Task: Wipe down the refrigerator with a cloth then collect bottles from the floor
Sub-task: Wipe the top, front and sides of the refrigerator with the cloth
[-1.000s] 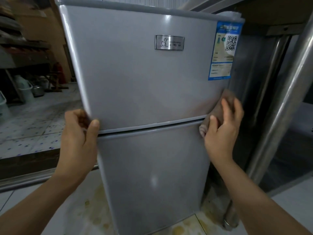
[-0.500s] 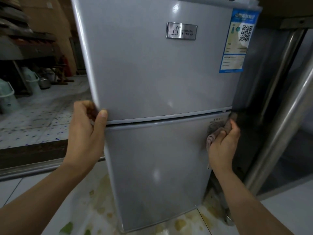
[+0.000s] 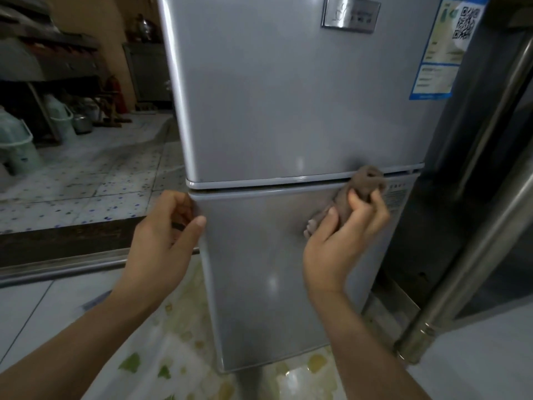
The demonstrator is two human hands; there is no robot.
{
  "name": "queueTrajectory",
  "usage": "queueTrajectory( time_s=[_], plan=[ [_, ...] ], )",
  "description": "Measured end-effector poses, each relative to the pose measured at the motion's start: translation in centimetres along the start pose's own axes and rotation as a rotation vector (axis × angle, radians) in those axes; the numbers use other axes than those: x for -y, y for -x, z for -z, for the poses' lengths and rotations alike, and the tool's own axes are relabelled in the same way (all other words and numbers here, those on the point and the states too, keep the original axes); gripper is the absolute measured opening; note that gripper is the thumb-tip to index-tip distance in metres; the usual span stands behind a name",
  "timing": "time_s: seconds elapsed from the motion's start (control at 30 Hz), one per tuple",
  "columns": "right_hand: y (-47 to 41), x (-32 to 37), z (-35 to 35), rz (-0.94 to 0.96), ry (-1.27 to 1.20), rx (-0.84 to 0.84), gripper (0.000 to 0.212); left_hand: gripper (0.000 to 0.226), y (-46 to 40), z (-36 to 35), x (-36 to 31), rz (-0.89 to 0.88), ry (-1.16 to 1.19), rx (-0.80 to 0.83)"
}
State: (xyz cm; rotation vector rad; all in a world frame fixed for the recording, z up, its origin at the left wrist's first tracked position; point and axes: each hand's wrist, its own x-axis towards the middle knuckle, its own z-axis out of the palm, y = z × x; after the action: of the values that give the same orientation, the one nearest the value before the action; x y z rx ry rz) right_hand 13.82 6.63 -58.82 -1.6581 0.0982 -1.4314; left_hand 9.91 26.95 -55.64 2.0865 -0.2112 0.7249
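Note:
A small silver two-door refrigerator (image 3: 288, 111) fills the middle of the head view. My right hand (image 3: 343, 235) grips a bunched brown cloth (image 3: 366, 183) and presses it against the top of the lower door, just under the seam between the doors, toward the right side. My left hand (image 3: 164, 235) grips the left edge of the lower door, its thumb lying on the front face and its fingers curled round the side. No bottles are clearly visible on the floor.
A thick steel table leg (image 3: 473, 241) stands close on the right of the fridge. A blue label (image 3: 441, 47) sits on the upper door. Pale buckets (image 3: 17, 145) and pots stand at the far left. The tiled floor (image 3: 178, 342) by the fridge base is stained.
My right hand has brought the cloth down from the upper door's right edge onto the lower door and leftward. My left hand has slid from the upper door's corner to the lower door's edge.

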Motion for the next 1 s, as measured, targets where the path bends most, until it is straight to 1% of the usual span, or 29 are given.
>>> queueTrajectory(
  time_s=[0.07,0.17,0.23,0.27,0.3,0.33,0.4,0.43,0.53,0.6,0.67,0.87,1.0],
  plan=[
    [2.3,1.5,-0.3,0.096,-0.011,0.106,0.027,0.017,0.0,0.1,0.0,-0.007,0.009,-0.002],
    [3.4,1.7,0.6,0.355,-0.024,0.324,0.032,0.016,-0.1,0.2,0.0,0.01,0.029,-0.004],
    [1.7,0.4,1.9,0.465,0.032,0.363,0.03,0.017,-0.2,0.2,0.1,0.012,0.057,-0.003],
    [0.6,-0.4,2.5,0.478,0.093,0.336,0.029,0.016,-0.2,0.2,0.1,0.015,0.068,-0.001],
    [-0.4,-1.2,3.2,0.452,0.15,0.294,0.029,0.016,-0.2,0.2,0.2,0.018,0.075,0.001],
    [-1.0,-1.7,3.6,0.377,0.176,0.252,0.03,0.016,-0.3,0.2,0.2,0.02,0.081,0.0],
    [-1.7,-1.5,3.8,0.167,0.159,0.184,0.033,0.018,-0.4,0.2,0.2,0.026,0.115,-0.001],
    [-1.6,-0.9,3.5,0.097,0.165,0.155,0.034,0.019,-0.4,0.3,0.2,0.031,0.137,0.01],
    [-0.3,1.0,2.3,0.017,0.188,0.109,0.035,0.029,-0.2,1.0,0.5,0.035,0.184,0.089],
    [1.0,2.6,1.7,0.044,0.205,0.135,0.035,0.038,0.1,1.6,0.9,0.023,0.191,0.143],
    [2.6,4.1,1.4,0.127,0.193,0.194,0.035,0.04,0.4,2.1,1.3,0.025,0.173,0.167],
    [6.6,8.1,-1.1,0.31,0.042,0.371,0.033,0.043,0.7,4.1,3.2,0.098,0.167,0.067],
    [7.3,10.0,-3.2,0.361,0.025,0.39,0.03,0.034,1.4,5.2,4.5,0.112,0.126,0.067]
  ],
)
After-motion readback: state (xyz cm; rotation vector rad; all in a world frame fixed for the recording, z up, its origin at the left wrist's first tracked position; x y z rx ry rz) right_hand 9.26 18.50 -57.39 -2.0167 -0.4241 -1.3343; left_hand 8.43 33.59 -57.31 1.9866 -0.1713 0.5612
